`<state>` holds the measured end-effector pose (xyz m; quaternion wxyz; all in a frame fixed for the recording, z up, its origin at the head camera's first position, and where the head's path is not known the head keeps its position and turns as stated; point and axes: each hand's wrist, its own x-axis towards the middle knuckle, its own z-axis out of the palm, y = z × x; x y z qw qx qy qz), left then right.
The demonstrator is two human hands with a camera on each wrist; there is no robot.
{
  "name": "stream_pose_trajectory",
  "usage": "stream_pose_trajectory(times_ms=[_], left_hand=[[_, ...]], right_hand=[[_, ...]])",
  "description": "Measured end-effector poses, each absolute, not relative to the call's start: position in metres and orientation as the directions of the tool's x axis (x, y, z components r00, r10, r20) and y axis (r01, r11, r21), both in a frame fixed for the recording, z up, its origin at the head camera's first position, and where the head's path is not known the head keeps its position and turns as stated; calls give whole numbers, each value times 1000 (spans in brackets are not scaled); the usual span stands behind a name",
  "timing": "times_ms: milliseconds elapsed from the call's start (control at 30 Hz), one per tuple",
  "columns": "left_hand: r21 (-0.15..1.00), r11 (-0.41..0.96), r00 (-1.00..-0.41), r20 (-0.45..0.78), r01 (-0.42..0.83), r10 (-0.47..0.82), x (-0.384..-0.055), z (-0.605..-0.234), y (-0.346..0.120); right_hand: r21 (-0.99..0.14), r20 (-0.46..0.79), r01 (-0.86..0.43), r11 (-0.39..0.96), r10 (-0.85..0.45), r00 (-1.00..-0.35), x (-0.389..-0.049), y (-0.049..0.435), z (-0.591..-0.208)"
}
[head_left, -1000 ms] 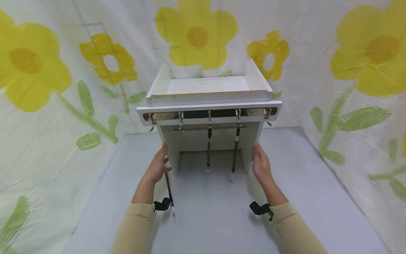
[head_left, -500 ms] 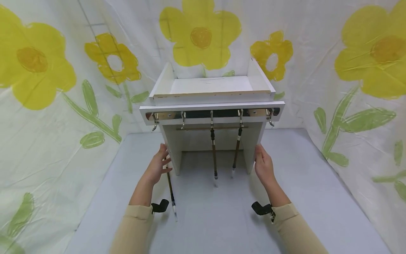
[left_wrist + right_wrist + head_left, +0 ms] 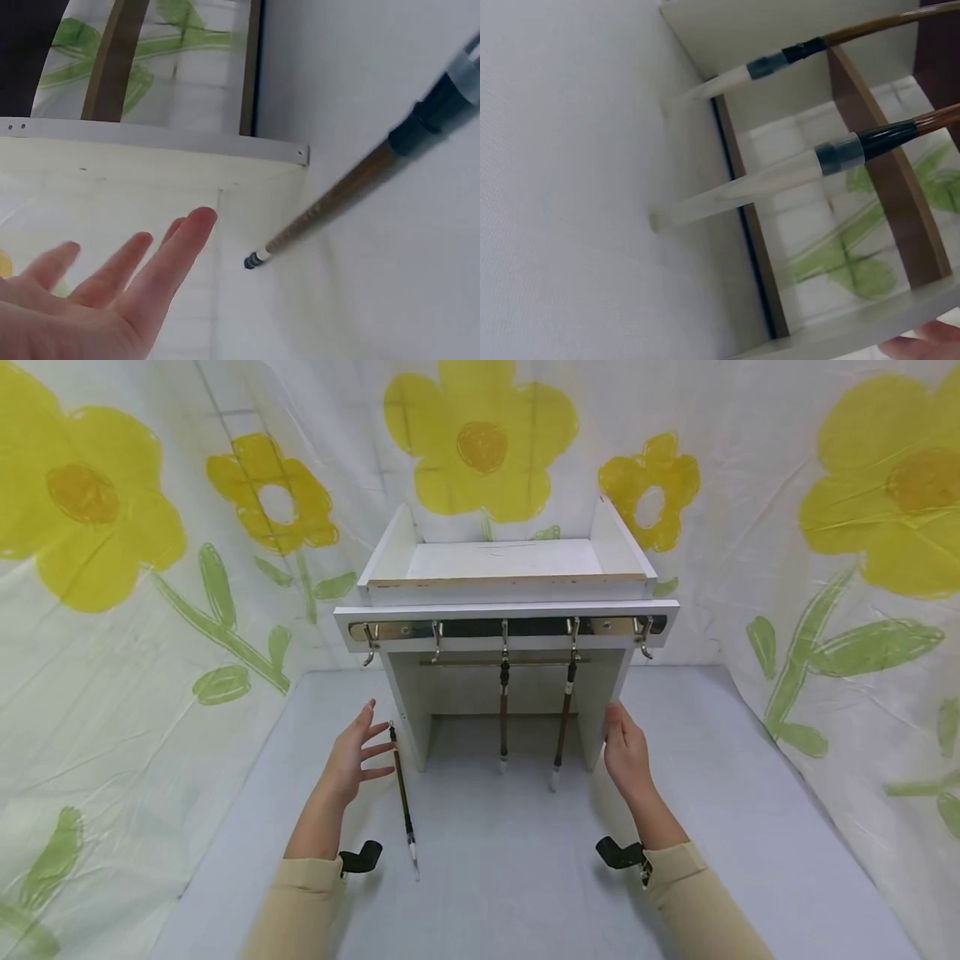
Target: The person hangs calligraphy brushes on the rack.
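A white shelf unit (image 3: 510, 560) stands on the table, with a metal hook rail (image 3: 480, 628) across its front. From two of its hooks hang calligraphy brushes, a middle brush (image 3: 504, 714) and a right brush (image 3: 565, 714), with clear caps over their tips. My right hand (image 3: 626, 760) grips the front edge of the right side panel (image 3: 606, 693). My left hand (image 3: 351, 756), fingers spread and holding nothing, is to the left of the left side panel (image 3: 408, 710). Beside its fingertips a third calligraphy brush (image 3: 402, 793) lies on the table, loop end towards the shelf.
Three other hooks, such as the far left hook (image 3: 370, 643), carry nothing. A thin wooden rod (image 3: 465, 662) runs behind the rail. A white curtain (image 3: 300, 427) with yellow flowers surrounds the pale table (image 3: 495, 877). Black camera mounts (image 3: 362, 857) sit at both wrists.
My left hand has let go of the left side panel and moved left, its fingers spreading. The right hand keeps its place while the hanging brushes swing.
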<state>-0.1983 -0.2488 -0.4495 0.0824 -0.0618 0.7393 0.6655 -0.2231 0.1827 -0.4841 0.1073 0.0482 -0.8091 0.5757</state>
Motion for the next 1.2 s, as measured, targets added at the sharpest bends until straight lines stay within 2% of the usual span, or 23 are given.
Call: stream_pose_trajectory(times_ms=[400, 600, 933, 1200], left_hand=[[947, 110, -952, -296, -303, -71, -189, -463, -252], [933, 118, -937, -328, -341, -118, -186, -477, -251], [879, 260, -916, -371, -400, -153, -188, -499, -241], [818, 405, -911, -339, -408, -233, -198, -510, -231]], right_hand=[[-929, 221, -197, 314, 41, -975, -224, 184, -481], [-934, 183, -165, 316, 27, -983, -206, 174, -450], [-939, 177, -157, 305, 37, -984, -225, 182, -481], [-935, 199, -183, 304, 23, -980, -213, 178, -457]])
